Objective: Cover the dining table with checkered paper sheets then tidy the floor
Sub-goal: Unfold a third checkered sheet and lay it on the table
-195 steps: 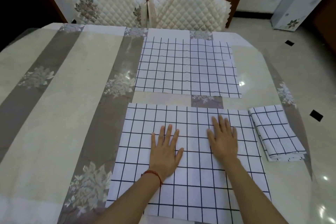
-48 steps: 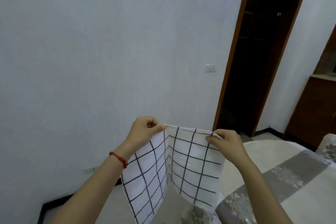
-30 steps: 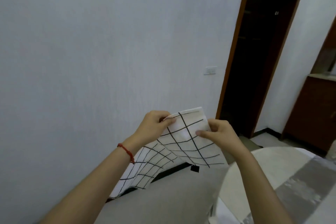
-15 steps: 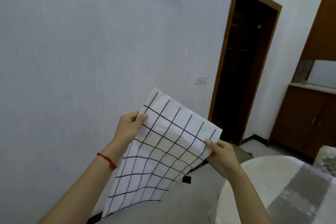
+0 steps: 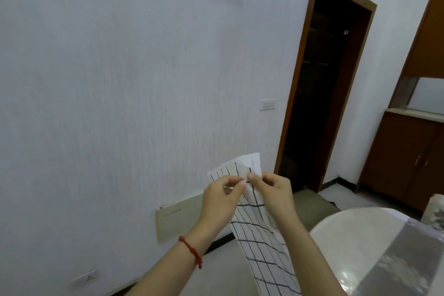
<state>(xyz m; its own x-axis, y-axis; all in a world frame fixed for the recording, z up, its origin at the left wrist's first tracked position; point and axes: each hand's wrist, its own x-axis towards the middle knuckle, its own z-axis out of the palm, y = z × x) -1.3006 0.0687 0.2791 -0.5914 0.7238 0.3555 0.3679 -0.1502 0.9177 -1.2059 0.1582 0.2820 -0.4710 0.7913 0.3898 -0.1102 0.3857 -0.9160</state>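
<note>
Here, left hand (image 5: 219,196) and right hand (image 5: 276,191) each pinching checkered paper sheet (image 5: 262,235), grip clamped near its top edge, above dining table (image 5: 360,235).

From my feed the room looks evenly, softly lit with a cool bluish cast on the wall (image 5: 101,94), the doorway (image 5: 324,94) falls to near black, small glare spots shine on the table (image 5: 355,247), straight lines bow toward the edges, and fine detail is slightly soft.
</note>
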